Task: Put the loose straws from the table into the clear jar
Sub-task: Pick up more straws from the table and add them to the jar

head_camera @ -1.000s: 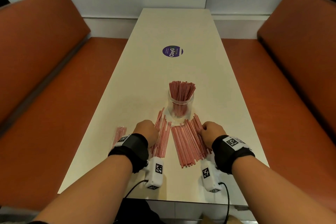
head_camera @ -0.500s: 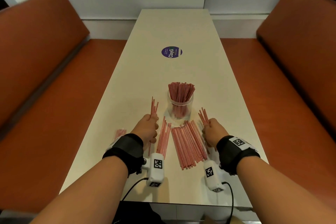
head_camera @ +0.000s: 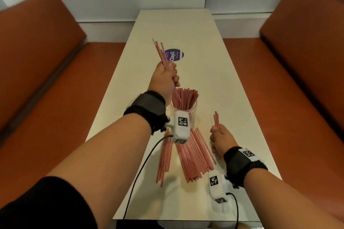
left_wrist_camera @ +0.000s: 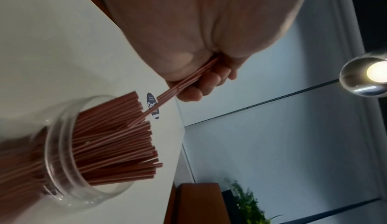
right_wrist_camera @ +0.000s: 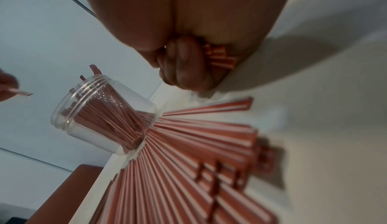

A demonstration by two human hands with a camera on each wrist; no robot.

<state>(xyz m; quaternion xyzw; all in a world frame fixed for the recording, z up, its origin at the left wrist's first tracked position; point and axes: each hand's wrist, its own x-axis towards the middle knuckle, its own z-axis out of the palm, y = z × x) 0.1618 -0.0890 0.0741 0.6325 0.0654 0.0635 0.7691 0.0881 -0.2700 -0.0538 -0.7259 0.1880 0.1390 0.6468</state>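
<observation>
A clear jar [head_camera: 192,112] [left_wrist_camera: 62,169] [right_wrist_camera: 104,111] packed with red-and-white straws stands mid-table. My left hand [head_camera: 164,78] [left_wrist_camera: 194,72] grips a small bunch of straws [head_camera: 161,53] above the jar, their lower ends touching the tops of the straws in it [left_wrist_camera: 138,121]. My right hand [head_camera: 220,139] [right_wrist_camera: 184,65] grips another few straws [head_camera: 216,120] upright, low over the table to the right of the jar. A fan of loose straws [head_camera: 193,154] [right_wrist_camera: 188,161] lies on the table in front of the jar, with a narrower bundle [head_camera: 164,156] to its left.
The long white table [head_camera: 186,28] carries a round purple sticker [head_camera: 174,55] beyond the jar. Orange bench seats [head_camera: 46,52] [head_camera: 301,42] flank both sides, and a wall closes the far end. A lamp [left_wrist_camera: 368,75] and a plant [left_wrist_camera: 245,202] show in the left wrist view.
My left hand rose from the table with its straws and moved over the jar mouth. My right hand lifted its few straws slightly and stays low beside the pile.
</observation>
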